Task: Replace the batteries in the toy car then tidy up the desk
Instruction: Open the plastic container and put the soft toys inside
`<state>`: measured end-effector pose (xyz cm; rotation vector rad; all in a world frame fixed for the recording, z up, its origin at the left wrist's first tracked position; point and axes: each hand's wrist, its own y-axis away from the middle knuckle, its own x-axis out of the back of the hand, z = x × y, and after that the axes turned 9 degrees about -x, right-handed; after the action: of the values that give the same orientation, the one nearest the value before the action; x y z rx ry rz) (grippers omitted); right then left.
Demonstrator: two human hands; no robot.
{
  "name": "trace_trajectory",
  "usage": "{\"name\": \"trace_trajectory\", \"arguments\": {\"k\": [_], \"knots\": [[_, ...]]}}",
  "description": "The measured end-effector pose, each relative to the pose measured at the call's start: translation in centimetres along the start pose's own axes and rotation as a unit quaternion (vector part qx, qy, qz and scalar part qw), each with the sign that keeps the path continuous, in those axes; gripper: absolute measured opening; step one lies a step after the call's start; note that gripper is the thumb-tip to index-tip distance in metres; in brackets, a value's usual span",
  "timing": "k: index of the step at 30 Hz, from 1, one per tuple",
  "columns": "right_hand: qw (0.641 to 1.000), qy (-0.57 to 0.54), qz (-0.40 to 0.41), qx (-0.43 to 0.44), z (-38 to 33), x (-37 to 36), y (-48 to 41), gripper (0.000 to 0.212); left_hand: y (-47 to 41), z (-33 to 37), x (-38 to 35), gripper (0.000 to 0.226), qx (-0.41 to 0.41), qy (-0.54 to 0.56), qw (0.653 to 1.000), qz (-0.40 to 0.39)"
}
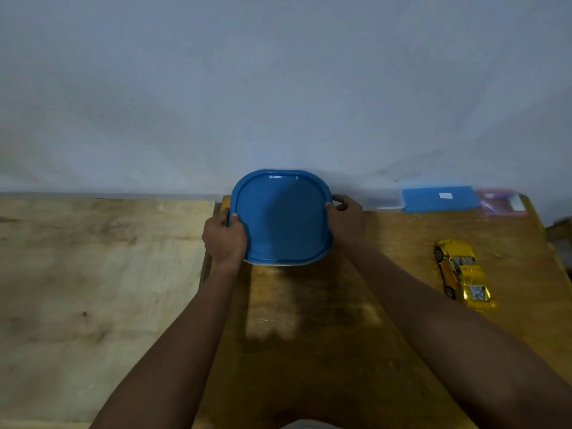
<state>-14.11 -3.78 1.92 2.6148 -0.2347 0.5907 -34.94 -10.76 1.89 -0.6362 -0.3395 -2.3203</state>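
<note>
Far to the left of the blue-lidded container (281,218), a pale plywood surface (93,274) is lying alongside the darker desk (309,320). The left hand (224,239) is gripping the container's left edge, thumb lying over the lid rim and fingers curling down the side. The container itself is sitting, or being held just above, the back of the desk, close against the wall (278,88); whether its base is touching the wood cannot be told. Its lid is lying flat over it and looking closed. The right hand (346,218) is gripping the container's right edge in the same way, thumb on the rim and fingers wrapping round behind.

To the right of the container, along the wall, a flat blue case (439,198) is lying with a small white label on top. Right of the container and nearer the person, the yellow toy car (462,272) is standing on its wheels, well apart from both hands. Beyond the case, furthest right of the container, a blurred pinkish pouch (501,201) is lying.

No loose batteries, tools or open battery cover are showing, so the battery swap is probably finished and the tidying is under way, with the container being placed or shifted. The car and the items by the wall are seemingly what is left to deal with
</note>
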Motion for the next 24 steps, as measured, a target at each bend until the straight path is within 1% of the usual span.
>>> {"name": "trace_trajectory", "arguments": {"k": [3,6,11,16,21,24], "knots": [[1.000,-0.019,-0.017,-0.015,0.2,-0.2,-0.1,0.029,-0.2,0.3,-0.2,0.038,0.032,0.064,0.997,0.011],[0.997,-0.050,-0.040,-0.041,0.4,-0.4,-0.3,0.030,-0.7,0.4,-0.2,0.038,0.060,0.127,0.990,0.002],[0.994,-0.077,-0.058,-0.048,0.5,-0.3,-0.7,0.030,-1.2,-0.6,0.2,0.040,0.053,0.176,0.982,-0.037],[0.992,-0.099,-0.058,-0.061,0.7,-0.4,-0.9,0.032,-1.3,-1.2,0.2,0.041,0.055,0.199,0.977,-0.048],[0.990,-0.119,-0.048,-0.056,0.7,-0.7,-0.4,0.026,-1.7,-1.1,0.3,0.039,0.068,0.189,0.979,-0.046],[0.987,-0.131,-0.053,-0.071,0.6,-0.7,-0.3,0.026,-2.2,-0.6,0.1,0.026,0.080,0.155,0.984,-0.028]]}}
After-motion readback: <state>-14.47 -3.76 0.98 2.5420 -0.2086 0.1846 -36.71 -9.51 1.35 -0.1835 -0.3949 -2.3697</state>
